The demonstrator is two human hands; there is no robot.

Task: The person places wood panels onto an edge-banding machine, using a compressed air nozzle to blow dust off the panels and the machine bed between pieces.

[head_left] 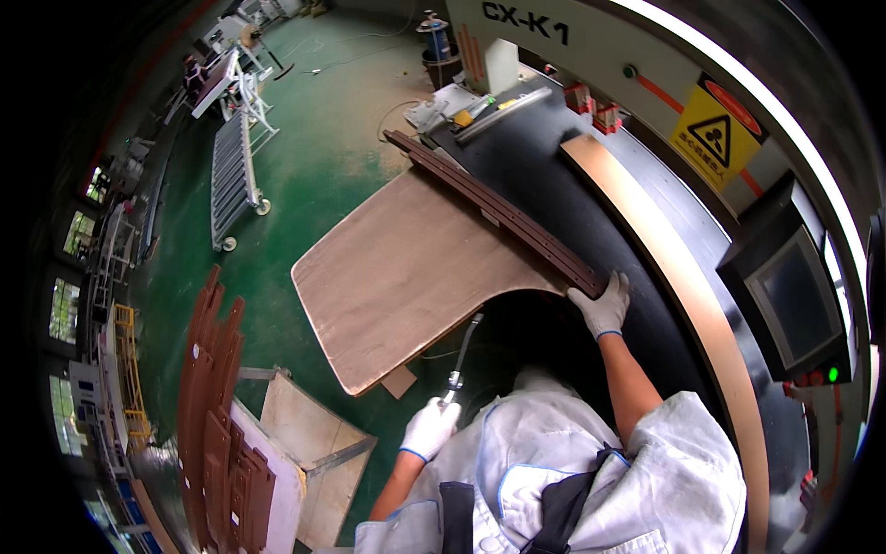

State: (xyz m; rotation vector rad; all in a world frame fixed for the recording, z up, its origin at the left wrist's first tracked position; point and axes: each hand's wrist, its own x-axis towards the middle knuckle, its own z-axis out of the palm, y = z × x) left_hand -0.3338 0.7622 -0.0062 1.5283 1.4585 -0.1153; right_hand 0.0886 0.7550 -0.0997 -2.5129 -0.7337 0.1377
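Observation:
My left hand [431, 428], in a white glove, is closed around the handle of an air blow gun [455, 379] with a thin metal nozzle, which points up toward the brown board's near edge. My right hand [602, 307], also gloved, grips the near end of long dark-brown slats [503, 217] lying side by side. Those slats rest along the seam between a wide brown tabletop-like board [397, 263] with rounded corners and the black machine bed [517, 152]. Part of the gun's grip is hidden by my fingers.
More brown slats [208, 415] stack at lower left, beside a pale open-topped box [314, 434]. To the right are a curved tan strip [664, 249] and a control screen [796, 291]. A roller conveyor [233, 175] stands on the green floor at far left.

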